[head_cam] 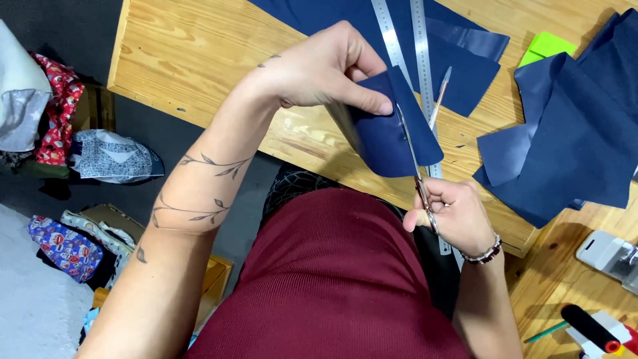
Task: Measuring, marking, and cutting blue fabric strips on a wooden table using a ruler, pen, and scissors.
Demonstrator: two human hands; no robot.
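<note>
My left hand (329, 66) pinches a folded piece of dark blue fabric (392, 129) and holds it up above the wooden table's (193, 60) near edge. My right hand (455, 213) grips a pair of silver scissors (415, 159) by the handles. The blades point up and away from me and bite into the fabric's right edge, just below my left thumb.
A metal ruler (419, 46) and a pen (440, 93) lie on blue fabric pieces (458, 66) at the far side. More blue fabric (571, 133) and a green pad (546, 45) sit right. Patterned cloth bundles (66, 246) lie on the floor left. A sewing machine part (608, 252) stands lower right.
</note>
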